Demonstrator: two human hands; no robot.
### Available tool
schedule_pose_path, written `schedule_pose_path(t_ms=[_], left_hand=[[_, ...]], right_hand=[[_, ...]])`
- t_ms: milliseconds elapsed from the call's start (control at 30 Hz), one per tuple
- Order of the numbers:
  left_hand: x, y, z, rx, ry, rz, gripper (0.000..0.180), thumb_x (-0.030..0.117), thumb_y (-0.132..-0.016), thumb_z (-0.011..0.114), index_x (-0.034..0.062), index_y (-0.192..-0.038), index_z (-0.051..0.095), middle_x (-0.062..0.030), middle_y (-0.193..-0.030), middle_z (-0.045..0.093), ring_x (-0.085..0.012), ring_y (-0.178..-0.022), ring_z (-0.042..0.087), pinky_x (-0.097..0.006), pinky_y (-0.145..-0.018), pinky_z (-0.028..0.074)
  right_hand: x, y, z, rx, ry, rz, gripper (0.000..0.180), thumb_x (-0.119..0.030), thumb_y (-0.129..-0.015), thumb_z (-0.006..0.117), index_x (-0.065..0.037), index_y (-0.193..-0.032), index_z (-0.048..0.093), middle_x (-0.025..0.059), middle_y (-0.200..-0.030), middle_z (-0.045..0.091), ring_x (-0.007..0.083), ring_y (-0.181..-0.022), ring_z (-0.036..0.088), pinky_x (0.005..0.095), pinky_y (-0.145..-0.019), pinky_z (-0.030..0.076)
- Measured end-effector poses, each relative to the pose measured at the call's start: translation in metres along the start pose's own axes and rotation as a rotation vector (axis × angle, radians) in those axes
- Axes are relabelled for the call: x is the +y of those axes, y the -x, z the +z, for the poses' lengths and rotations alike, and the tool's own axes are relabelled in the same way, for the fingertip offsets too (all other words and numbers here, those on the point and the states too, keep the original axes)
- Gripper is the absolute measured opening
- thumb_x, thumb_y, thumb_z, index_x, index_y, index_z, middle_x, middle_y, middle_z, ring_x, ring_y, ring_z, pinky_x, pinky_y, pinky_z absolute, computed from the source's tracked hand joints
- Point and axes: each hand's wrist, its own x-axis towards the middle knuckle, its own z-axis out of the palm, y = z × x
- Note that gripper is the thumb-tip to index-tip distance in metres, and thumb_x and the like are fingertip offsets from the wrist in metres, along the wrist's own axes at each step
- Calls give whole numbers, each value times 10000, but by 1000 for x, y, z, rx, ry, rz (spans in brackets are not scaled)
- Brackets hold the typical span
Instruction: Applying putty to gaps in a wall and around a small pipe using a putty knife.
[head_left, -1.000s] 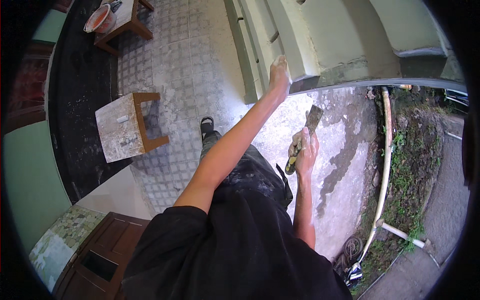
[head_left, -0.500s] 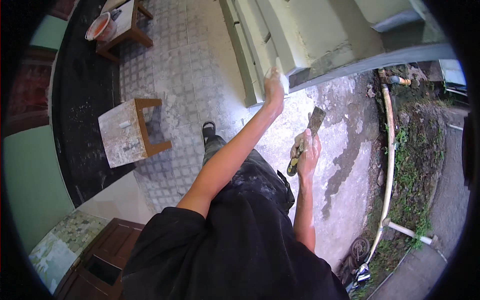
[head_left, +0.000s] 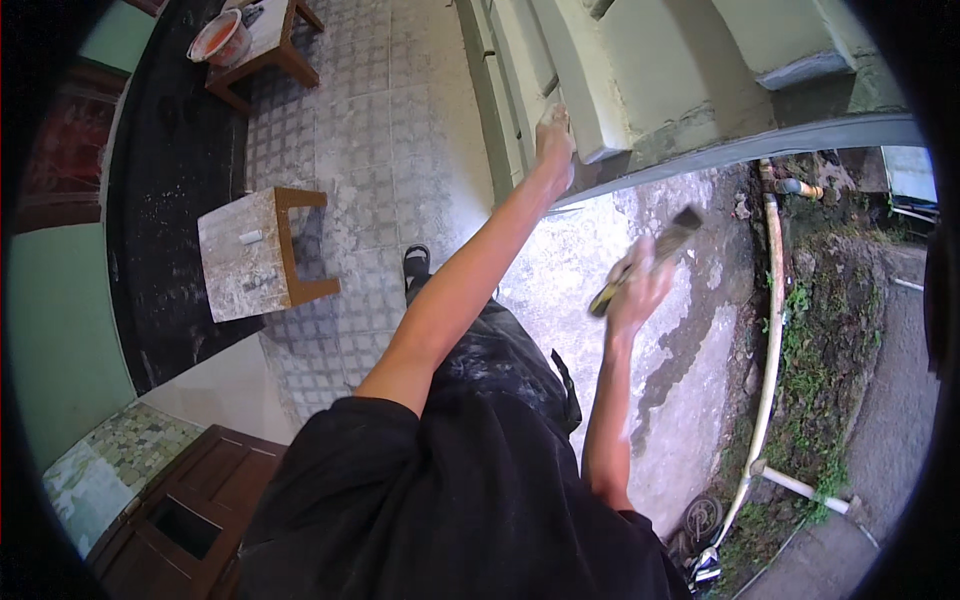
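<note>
My left hand reaches forward to the pale green moulded wall, pressed against its corner edge. Its fingers are curled, and whatever lies under them is hidden. Over the whitish ground, my right hand grips a putty knife with a flat, stained blade and a yellow and black handle. The blade points up and to the right, apart from the wall. Motion blurs this hand and the knife a little. Pale dust coats both hands.
To the left stands a low, dust-covered wooden stool with a small white piece on top. A bucket with an orange-red inside sits on another low table. A pipe runs along the mossy bank at right.
My right hand has swung the putty knife up and to the right. My left hand has shifted slightly upward along the wall's edge, and the view has tilted a little.
</note>
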Motion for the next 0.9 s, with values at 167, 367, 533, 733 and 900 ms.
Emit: schedule_pose_path(t_ms=[167, 367, 533, 733, 900], left_hand=[[-27, 14, -20, 97, -229, -1, 254, 228, -1047, 419, 51, -1048, 601, -61, -912, 612, -142, -819, 542, -307, -776, 465], [5, 0, -4, 92, -255, 1, 337, 248, -1029, 466, 20, -1265, 542, -92, -1130, 640, -163, -991, 597, -326, -842, 475], [-22, 7, -18, 5, -260, 41, 265, 223, -1024, 447, 29, -972, 620, -24, -805, 580, -120, -747, 499, -295, -670, 425], [-7, 22, -11, 190, -208, -153, 196, 190, -1005, 498, 37, -1053, 613, -18, -935, 610, -113, -846, 552, -273, -736, 470], [7, -6, -7, 100, -176, -28, 271, 246, -1010, 524, 45, -1178, 596, -53, -1025, 656, -143, -889, 632, -274, -743, 504]], right_hand=[[-48, -75, 40, 214, 150, -454, 425, -314, -930, 674, 64, -1092, 568, 130, -846, 626, 157, -647, 592, 281, -505, 465], [-39, -95, 48, 365, 419, -825, 550, -271, -918, 699, 124, -1257, 524, 243, -1108, 630, 242, -976, 635, 334, -705, 551], [-40, -96, 61, 401, 66, -655, 437, -193, -881, 745, 133, -1127, 587, 228, -1051, 655, 255, -910, 653, 356, -726, 553], [-33, -102, 60, 439, 184, -878, 440, -203, -845, 785, 121, -1095, 622, 221, -999, 668, 276, -856, 653, 390, -742, 545], [-20, -106, 53, 436, 268, -736, 424, -163, -839, 787, 125, -1100, 618, 218, -1026, 667, 250, -891, 649, 374, -757, 545]])
